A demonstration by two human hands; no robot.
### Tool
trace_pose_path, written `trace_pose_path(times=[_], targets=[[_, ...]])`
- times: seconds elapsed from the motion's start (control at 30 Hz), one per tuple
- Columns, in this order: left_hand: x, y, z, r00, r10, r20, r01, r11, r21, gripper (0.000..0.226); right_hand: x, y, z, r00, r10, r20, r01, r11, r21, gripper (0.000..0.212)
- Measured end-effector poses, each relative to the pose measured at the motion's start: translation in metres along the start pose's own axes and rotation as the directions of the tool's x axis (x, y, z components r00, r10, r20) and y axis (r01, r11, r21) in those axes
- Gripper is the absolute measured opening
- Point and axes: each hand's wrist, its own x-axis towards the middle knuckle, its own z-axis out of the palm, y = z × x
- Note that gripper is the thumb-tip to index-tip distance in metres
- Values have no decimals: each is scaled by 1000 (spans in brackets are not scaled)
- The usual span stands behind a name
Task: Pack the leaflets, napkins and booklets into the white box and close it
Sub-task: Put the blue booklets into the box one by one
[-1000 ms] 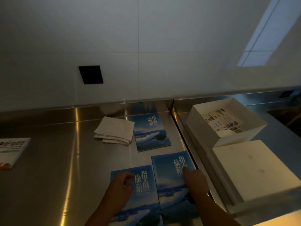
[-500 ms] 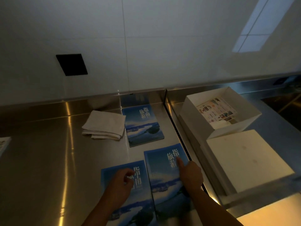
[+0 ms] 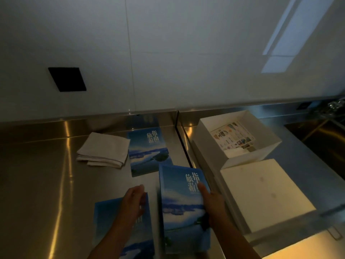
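Three blue booklets are out on the steel counter. My right hand [image 3: 211,200] grips the middle booklet [image 3: 179,200] by its right edge, thumb on the cover, and its far end is tilted up off the counter. My left hand [image 3: 133,200] hovers at the top right corner of the left booklet [image 3: 108,221] with fingers curled; whether it pinches the corner is hidden. The third booklet [image 3: 149,152] lies flat further back, beside folded napkins [image 3: 103,149]. The open white box [image 3: 209,146] at the right holds a printed leaflet [image 3: 233,137]. Its lid [image 3: 265,195] lies in front of it.
A seam [image 3: 183,146] divides the counter between the booklets and the box. A white wall with a black square panel [image 3: 67,79] rises behind. A sink with a tap [image 3: 334,107] is at the far right.
My right hand has lifted the middle booklet off the counter and tilted it up. My left hand has shifted to the left booklet's top right corner. The camera moved closer.
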Motion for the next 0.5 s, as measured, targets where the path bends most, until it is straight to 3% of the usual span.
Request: trace_pose_path(times=[0.07,0.17,0.3,0.5], targets=[[-5,4,17,995,-103,8,103,982,-159,40,4,-15,-9,996,-25,85,22,999,46,37],[-16,4,50,983,-164,77,179,948,-264,55,12,-40,-27,981,-100,167,98,995,17,36],[-24,1,101,981,-98,167,155,915,-372,66,23,-64,-60,949,-209,234,203,978,48,33],[-30,-2,143,991,-17,136,83,866,-493,72,32,-90,-100,919,-243,310,226,970,89,35]])
